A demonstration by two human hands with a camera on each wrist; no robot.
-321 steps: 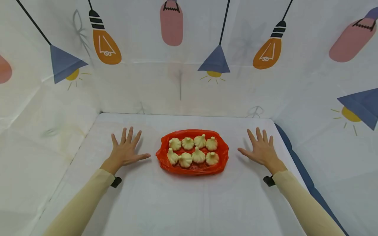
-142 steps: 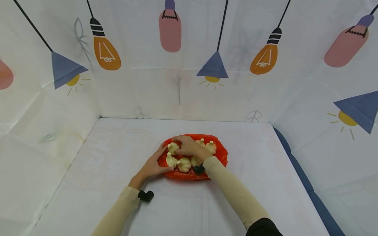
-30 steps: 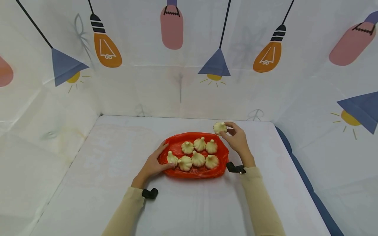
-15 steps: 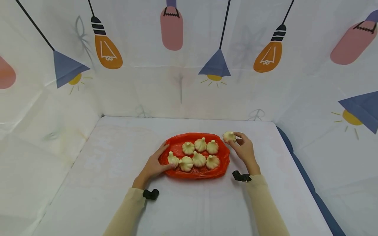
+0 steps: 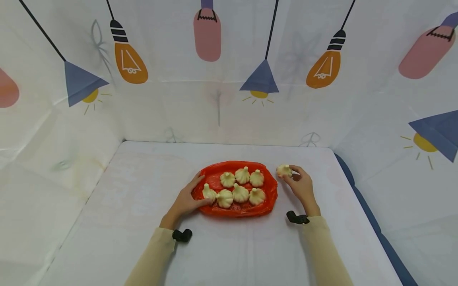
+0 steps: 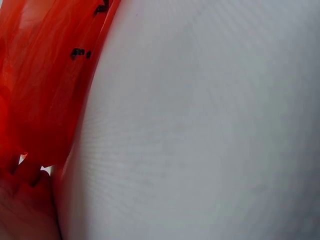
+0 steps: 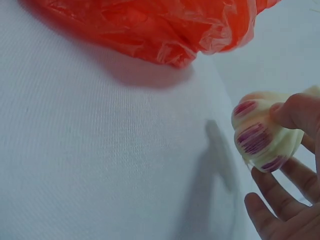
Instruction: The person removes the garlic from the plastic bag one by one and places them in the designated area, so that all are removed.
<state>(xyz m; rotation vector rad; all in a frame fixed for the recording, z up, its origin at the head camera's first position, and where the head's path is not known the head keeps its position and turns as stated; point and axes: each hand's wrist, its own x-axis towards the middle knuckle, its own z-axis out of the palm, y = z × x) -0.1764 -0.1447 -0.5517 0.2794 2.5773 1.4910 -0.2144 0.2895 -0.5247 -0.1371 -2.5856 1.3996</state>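
A red plastic bag [image 5: 236,211], spread into a shallow oval tray shape, lies mid-table with several pale garlic bulbs [image 5: 240,193] in two rows. Its back row has a gap at the left end. My left hand [image 5: 184,202] holds the bag's left end, fingers along the outer side and thumb over the front rim by a bulb; the left wrist view shows only part of this hand. Right of the bag, my right hand [image 5: 300,186] pinches one garlic bulb [image 7: 265,130] between thumb and fingers. Purple patches mark its underside, and its shadow falls apart from it.
A white cloth covers the table [image 5: 229,254]. Pale printed sheets [image 5: 171,107] with lamp and bulb pictures stand behind it and at both sides. Dark blue edging [image 5: 368,210] runs down the right side. A small black device sits at each wrist.
From the bag's back left spot, the right hand has taken a garlic bulb. Over the last second it has moved rightward and nearer, lower down. The left hand stays at the bag.
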